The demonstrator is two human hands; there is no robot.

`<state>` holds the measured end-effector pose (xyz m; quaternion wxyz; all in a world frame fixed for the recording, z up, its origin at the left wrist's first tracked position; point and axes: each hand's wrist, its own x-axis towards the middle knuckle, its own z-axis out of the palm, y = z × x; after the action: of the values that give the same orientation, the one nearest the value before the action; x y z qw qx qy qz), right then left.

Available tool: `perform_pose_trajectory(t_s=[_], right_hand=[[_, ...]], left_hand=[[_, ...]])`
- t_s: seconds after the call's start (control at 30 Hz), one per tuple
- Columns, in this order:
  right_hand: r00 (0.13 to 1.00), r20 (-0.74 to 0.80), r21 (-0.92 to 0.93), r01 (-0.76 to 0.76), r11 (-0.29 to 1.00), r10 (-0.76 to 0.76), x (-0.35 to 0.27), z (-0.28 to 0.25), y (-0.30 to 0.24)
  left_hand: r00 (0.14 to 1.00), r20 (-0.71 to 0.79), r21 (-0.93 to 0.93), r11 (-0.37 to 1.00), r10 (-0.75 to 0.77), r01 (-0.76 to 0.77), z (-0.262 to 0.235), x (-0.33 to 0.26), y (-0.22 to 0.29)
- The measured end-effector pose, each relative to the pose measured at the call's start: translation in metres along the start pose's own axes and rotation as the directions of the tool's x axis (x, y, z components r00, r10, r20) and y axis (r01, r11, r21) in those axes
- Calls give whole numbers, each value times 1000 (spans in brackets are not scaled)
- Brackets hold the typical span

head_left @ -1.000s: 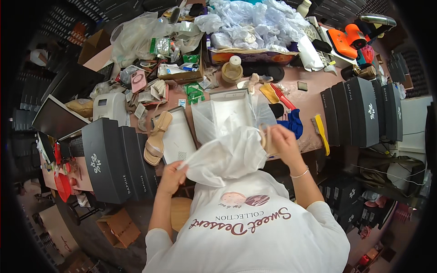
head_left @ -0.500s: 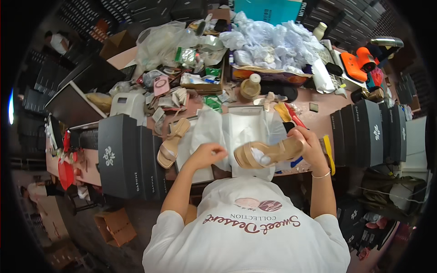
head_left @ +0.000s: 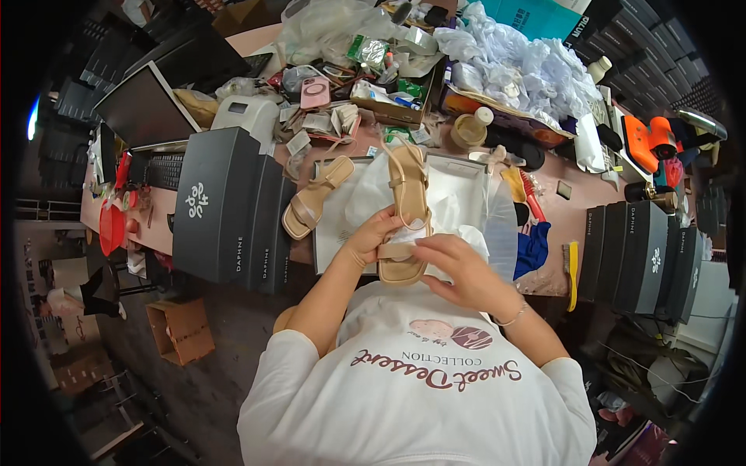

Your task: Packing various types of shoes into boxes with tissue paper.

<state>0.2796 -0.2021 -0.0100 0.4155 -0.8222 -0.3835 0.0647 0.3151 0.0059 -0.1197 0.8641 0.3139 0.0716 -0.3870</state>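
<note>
A beige strappy sandal stands heel-up in front of my chest, over an open shoe box with white lining paper. My left hand is closed around its middle on the left side. My right hand lies at the toe strap from the right, fingertips touching it and thumb apart. A wad of white paper is tucked under the strap. The matching sandal lies to the left on the edge of the box lid.
Dark shoe boxes stand upright at left and right. A yellow-handled tool, a red-handled brush and a blue cloth lie to the right. Behind are crumpled white paper, a bottle and a pink phone.
The sandal has come from my right hand to the middle and turned heel-up. My left hand has taken hold of it; my right has shifted to its toe strap. The view has turned slightly.
</note>
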Motion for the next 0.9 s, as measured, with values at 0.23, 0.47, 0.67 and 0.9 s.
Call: perform_pose_trajectory(t_s=[0.23,0.47,0.67,0.9], right_hand=[[988,9,-330,-141,933,152,8,37,17],[966,235,-180,-65,982,107,-14,39,34],[988,154,-264,22,964,20,-1,41,18],[963,247,-150,-71,986,107,-5,66,37]], left_hand=[[998,-38,-191,981,-40,32,5,-4,-27],[997,-64,-238,971,-35,19,11,-16,-61],[998,-69,-198,980,7,-21,9,-10,-64],[993,-112,-221,975,-27,2,12,-14,-58]])
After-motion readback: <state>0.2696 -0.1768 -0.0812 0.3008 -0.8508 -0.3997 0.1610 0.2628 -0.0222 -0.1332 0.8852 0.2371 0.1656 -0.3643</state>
